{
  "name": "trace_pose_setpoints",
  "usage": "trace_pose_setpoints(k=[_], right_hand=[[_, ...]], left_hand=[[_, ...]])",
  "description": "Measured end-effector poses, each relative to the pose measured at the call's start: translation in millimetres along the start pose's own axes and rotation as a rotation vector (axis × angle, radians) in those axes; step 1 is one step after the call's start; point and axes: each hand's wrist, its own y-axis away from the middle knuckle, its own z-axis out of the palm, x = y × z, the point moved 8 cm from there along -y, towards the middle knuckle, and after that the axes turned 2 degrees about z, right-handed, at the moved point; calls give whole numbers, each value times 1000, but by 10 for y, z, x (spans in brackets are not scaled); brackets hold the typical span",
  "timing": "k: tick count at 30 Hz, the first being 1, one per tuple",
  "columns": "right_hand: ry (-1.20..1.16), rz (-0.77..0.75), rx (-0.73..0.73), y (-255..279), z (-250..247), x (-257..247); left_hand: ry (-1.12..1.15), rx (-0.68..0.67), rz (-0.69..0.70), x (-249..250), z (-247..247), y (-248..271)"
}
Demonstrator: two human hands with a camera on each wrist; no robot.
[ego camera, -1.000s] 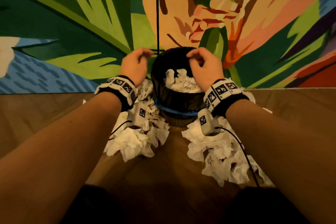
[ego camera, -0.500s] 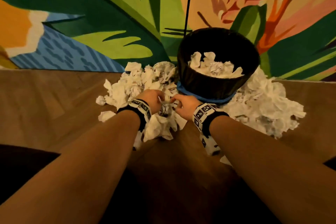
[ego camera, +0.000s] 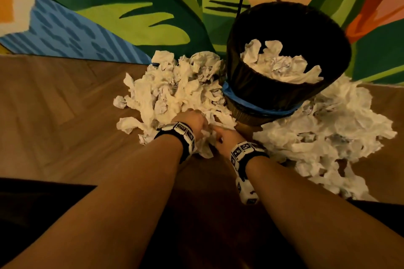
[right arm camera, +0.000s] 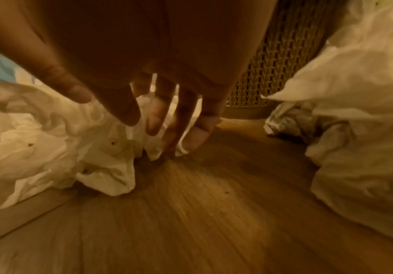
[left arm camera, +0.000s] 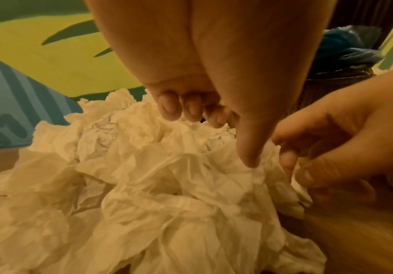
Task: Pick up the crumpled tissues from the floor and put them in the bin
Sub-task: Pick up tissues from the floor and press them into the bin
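tissues [ego camera: 175, 85] lie heaped just beyond your left hand [ego camera: 193, 121], whose fingers curl into the near edge; your right hand [ego camera: 226, 138], touching it, pinches the same clump with thumb and spread fingers, likely gathering one load. bin [ego camera: 262, 91] stands just past the right hand, part filled, on wooden floor [ego camera: 65, 116] against a painted wall [ego camera: 131, 17].

I have both forearms stretched forward and down, side by side, each with a marker-patterned band at the wrist. My left hand [ego camera: 192, 121] hangs palm-down, fingers curled under and thumb pointing straight down. My right hand [ego camera: 225, 137] sits just beside it, nearly touching, fingers spread and angled down; whether either hand grips anything I can't tell.
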Motion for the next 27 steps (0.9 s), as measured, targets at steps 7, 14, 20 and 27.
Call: trace_pose_setpoints(k=[7,14,20,27], right_hand=[[-442,149,198,-5,-192,415],[-1308,591,227,82,-140,679],[-880,453,405,205,-375,792],[-357,450,432,276,-434,856]], left_hand=[[379,273,-21,-181,-248,-71],[817,472,-136,-372,-458,-51],[972,687,-239,-555,-664,139],[959,748,-310,-617,-685,274]])
